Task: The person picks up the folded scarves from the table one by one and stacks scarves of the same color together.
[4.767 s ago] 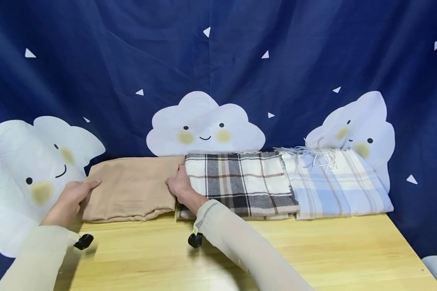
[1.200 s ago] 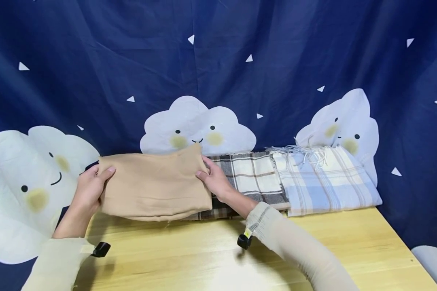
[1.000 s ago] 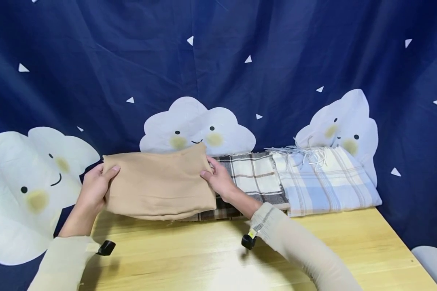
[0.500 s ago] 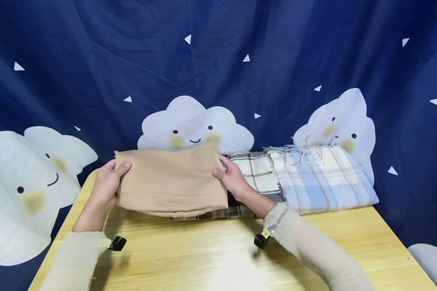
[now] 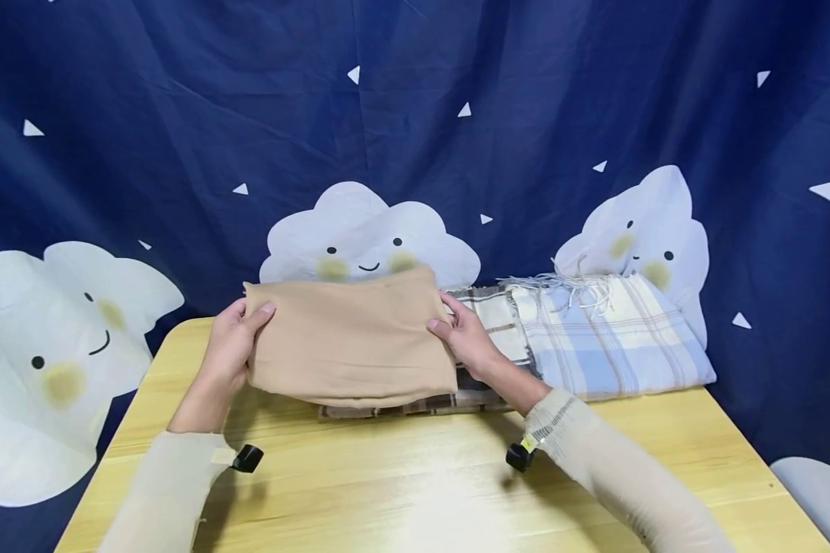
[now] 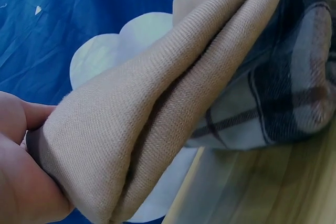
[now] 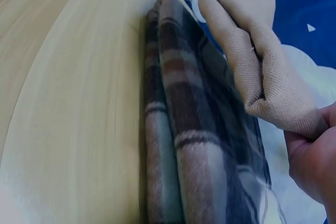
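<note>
Gripping folded tan cloth (image 5: 353, 338) by opposite ends with left hand (image 5: 230, 343) and right hand (image 5: 472, 344), raised over brown plaid cloth (image 5: 501, 326). Could sag or spill open mid-span — pinched only at ends, unsupported between. Could rumple brown plaid cloth if dragged across.

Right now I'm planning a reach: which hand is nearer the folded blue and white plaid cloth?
Right. Both grip the folded beige cloth: the right hand just left of the blue plaid cloth, the left hand farther left.
</note>
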Demonstrator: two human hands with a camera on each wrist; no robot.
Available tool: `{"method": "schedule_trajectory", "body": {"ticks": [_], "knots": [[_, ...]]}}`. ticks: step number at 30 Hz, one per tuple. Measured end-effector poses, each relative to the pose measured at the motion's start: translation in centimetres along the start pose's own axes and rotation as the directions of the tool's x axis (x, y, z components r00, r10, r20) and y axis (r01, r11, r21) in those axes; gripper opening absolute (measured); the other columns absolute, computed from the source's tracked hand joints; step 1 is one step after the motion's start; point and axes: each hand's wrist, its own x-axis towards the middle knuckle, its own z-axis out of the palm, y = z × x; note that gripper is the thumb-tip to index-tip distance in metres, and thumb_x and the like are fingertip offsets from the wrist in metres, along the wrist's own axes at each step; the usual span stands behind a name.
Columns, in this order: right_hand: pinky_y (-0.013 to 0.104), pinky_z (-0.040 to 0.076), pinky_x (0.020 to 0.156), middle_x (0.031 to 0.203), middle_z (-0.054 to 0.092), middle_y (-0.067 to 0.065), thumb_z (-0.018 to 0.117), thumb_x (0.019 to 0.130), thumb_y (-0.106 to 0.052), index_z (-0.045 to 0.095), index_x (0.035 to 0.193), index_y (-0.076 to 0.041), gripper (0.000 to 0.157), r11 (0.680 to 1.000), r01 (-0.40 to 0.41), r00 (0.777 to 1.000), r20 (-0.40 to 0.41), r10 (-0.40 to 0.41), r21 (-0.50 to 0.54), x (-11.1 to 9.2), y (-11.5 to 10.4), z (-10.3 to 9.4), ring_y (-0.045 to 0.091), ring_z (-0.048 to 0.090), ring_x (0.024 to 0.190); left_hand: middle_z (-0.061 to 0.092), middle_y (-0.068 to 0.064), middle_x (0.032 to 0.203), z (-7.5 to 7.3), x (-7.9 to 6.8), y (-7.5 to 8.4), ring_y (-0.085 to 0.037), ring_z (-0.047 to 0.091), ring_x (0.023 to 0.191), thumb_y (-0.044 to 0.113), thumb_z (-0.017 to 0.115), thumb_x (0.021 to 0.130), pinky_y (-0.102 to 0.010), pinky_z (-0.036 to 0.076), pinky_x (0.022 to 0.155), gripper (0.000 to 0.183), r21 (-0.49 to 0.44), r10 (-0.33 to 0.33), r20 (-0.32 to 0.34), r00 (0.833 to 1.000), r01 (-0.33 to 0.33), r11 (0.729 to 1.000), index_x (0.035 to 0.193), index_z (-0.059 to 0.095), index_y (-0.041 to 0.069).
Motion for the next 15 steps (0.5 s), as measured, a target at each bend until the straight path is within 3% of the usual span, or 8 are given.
{"method": "schedule_trajectory", "body": {"ticks": [15], "knots": [[0.028, 0.063, 0.072, 0.13, 0.067, 0.029, 0.059, 0.103, -0.005, 0.034, 0.163, -0.016, 0.066, 0.998, 0.011, 1.0, -0.016, -0.012, -0.057, -1.0, -0.6, -3.7, 0.008, 0.074, 0.081, 0.069, 0.011, 0.083, 3.9, 0.2, 0.2, -0.005, 0.07, 0.071, 0.026, 0.065, 0.103, -0.022, 0.058, 0.065, 0.034, 0.059, 0.002, 0.041, 0.999, -0.005, 0.998, 0.13, 0.057, 0.008]]}}
